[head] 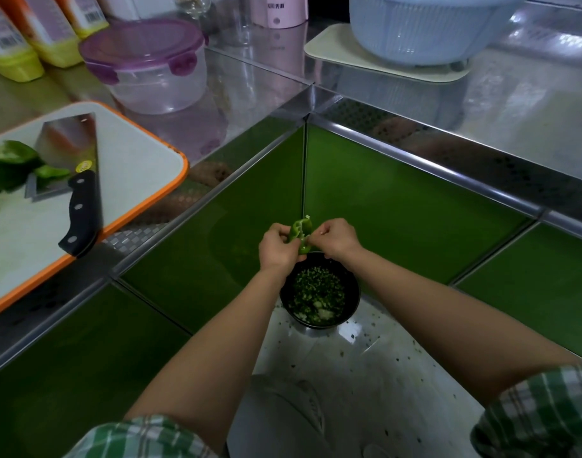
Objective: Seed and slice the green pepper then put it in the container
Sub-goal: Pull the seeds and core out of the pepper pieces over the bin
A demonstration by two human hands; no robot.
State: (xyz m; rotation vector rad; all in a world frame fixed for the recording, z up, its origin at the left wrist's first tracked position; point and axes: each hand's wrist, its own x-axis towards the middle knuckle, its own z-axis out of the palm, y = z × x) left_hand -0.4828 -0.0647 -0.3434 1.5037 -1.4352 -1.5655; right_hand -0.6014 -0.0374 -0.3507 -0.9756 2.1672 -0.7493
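A: Step?
B: Seeding. Left hand (278,247) grips a pepper piece (301,231) over the black bin (357,292); right hand (337,238) pinches at it.
A: Next?
B: Prob. back to the board (134,153), slice w/ cleaver (68,140). Container (157,84) lid's on, needs opening.

We're in a home kitchen: steel worktop (256,84), chopping board (134,166), cleaver (71,160), colander (428,28), green cabinet fronts (398,193).
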